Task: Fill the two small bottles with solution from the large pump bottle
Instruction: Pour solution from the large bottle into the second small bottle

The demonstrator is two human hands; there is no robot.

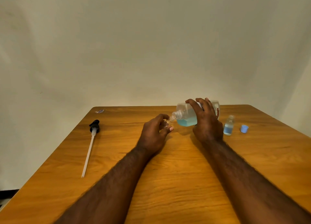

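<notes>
On the table (168, 181), far left, lies the pump (94, 127), its tube (88, 154) pointing toward the near edge. Mid-table our left hand (154, 134) curls round a small bottle (166, 122) that the fingers mostly hide. Its mouth meets the neck of the large bottle (186, 116), which our right hand (207, 122) grips from above and tips leftward. Just right stands the other small bottle (228, 126), holding blue solution, with a blue cap (244, 128) beyond it. We judge the second fill is under way. Next we need a steady tilt, then to right the bottle before overflow.
</notes>
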